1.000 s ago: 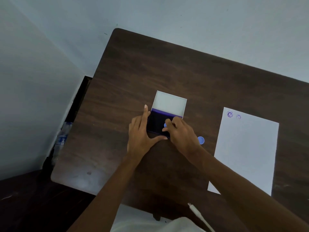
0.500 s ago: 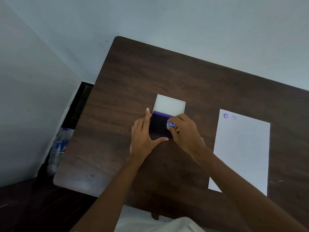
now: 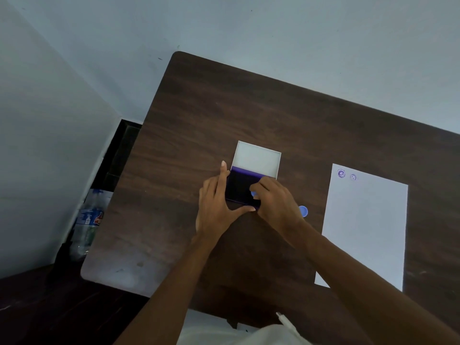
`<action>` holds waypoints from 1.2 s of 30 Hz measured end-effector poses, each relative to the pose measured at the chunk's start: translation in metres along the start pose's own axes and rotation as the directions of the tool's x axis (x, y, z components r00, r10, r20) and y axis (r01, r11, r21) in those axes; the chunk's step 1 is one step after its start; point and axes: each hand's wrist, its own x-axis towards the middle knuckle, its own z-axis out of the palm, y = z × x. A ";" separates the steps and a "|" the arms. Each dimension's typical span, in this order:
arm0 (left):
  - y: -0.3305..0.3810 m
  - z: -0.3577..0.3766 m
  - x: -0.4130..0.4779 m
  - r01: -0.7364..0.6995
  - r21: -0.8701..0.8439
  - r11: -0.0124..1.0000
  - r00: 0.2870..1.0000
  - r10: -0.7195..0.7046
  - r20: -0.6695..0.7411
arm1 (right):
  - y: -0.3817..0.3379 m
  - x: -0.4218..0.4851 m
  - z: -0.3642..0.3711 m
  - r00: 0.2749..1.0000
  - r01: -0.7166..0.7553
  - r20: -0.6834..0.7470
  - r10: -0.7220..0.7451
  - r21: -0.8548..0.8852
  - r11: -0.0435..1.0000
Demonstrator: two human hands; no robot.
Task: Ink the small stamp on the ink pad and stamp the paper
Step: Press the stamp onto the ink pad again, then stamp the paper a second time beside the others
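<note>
An open ink pad (image 3: 239, 186) with a dark purple surface and a white lid (image 3: 257, 160) folded back lies mid-table. My left hand (image 3: 216, 205) rests flat against the pad's left edge, thumb along its near edge. My right hand (image 3: 276, 202) pinches the small blue stamp (image 3: 254, 193) and holds it down on the pad's right part; fingers hide most of the stamp. The white paper (image 3: 366, 227) lies to the right, with two purple round prints near its top left corner.
A blue round cap (image 3: 303, 211) lies on the dark wooden table (image 3: 249, 108) between my right hand and the paper. A plastic bottle (image 3: 88, 222) stands on the floor left of the table. A white cable (image 3: 286, 321) shows at the near edge.
My right hand has shifted the stamp down the pad towards its near right corner. My left hand stays against the pad. The view has swung slightly.
</note>
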 end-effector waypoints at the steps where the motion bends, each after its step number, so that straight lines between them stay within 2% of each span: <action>1: 0.001 -0.001 -0.001 0.011 -0.012 1.000 1.000 -0.011 0.005 | 0.000 0.000 -0.001 1.000 0.001 0.012 -0.001 0.012 1.000; 4: 0.002 -0.005 -0.003 0.013 -0.049 0.999 1.000 -0.012 0.016 | 0.000 -0.009 -0.013 0.995 -0.081 -0.044 0.087 0.116 0.990; 7: 0.004 -0.008 -0.010 0.017 -0.048 0.999 1.000 -0.017 0.015 | 0.015 -0.039 -0.042 0.932 -0.154 -0.276 0.236 0.290 0.945; 10: 0.027 0.002 -0.035 -0.001 0.010 1.000 0.984 0.002 -0.177 | 0.055 -0.079 -0.077 0.816 -0.276 -0.397 0.420 0.372 0.887; 12: 0.057 0.021 -0.051 -0.117 -0.027 0.993 0.955 0.105 -0.277 | 0.087 -0.098 -0.093 0.735 -0.400 -0.428 0.526 0.354 0.846; 13: 0.076 0.034 -0.057 -0.202 -0.062 0.978 0.944 0.177 -0.278 | 0.101 -0.106 -0.100 0.703 -0.437 -0.440 0.559 0.352 0.828; 16: 0.133 0.081 -0.071 -0.426 -0.158 0.891 0.901 0.403 -0.158 | 0.139 -0.119 -0.109 0.658 -0.474 -0.468 0.590 0.351 0.807; 18: 0.163 0.114 -0.073 -0.472 -0.160 0.867 0.881 0.469 -0.061 | 0.159 -0.118 -0.106 0.657 -0.481 -0.465 0.594 0.348 0.805; 23: 0.186 0.167 -0.059 -0.456 -0.017 0.890 0.888 0.456 0.058 | 0.191 -0.105 -0.083 0.691 -0.444 -0.457 0.560 0.343 0.828; 29: 0.170 0.183 -0.056 -0.511 0.082 0.856 0.859 0.511 0.019 | 0.210 -0.092 -0.069 0.761 -0.377 -0.458 0.460 0.266 0.887; 36: 0.172 0.185 -0.055 -0.503 0.019 0.864 0.864 0.504 -0.002 | 0.216 -0.087 -0.073 0.807 -0.314 -0.440 0.394 0.247 0.917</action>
